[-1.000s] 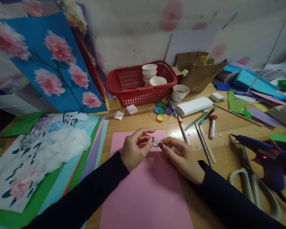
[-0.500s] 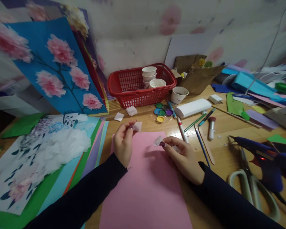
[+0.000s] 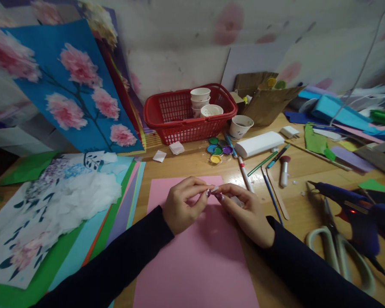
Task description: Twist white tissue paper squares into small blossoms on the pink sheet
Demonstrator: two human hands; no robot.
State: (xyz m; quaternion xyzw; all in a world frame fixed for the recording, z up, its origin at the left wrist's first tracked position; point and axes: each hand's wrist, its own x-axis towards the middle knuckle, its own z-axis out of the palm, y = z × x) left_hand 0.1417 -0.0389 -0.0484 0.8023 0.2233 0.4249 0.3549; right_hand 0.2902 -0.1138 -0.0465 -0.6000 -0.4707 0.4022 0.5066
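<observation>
Over the upper part of a pink sheet (image 3: 195,265), my left hand (image 3: 186,203) and my right hand (image 3: 247,209) meet at the fingertips. Both pinch a small piece of thin white paper (image 3: 214,188) between them; most of it is hidden by the fingers. Another bit of pale paper (image 3: 237,201) shows under the curled fingers of my right hand. Behind the sheet, a white paper square (image 3: 159,156) and a small stack of pale squares (image 3: 176,148) lie on the wooden table (image 3: 150,170).
A red basket (image 3: 192,128) with paper cups stands at the back. Paint pots (image 3: 215,159), pens and brushes lie behind my right hand. Scissors (image 3: 343,252) and a glue gun (image 3: 353,209) are at the right. Coloured sheets (image 3: 83,239) and flower pictures (image 3: 73,85) are at the left.
My left hand has moved right to meet my right hand at the fingertips. The pale square it held apart is now mostly hidden between the fingers. My right hand has barely moved.
</observation>
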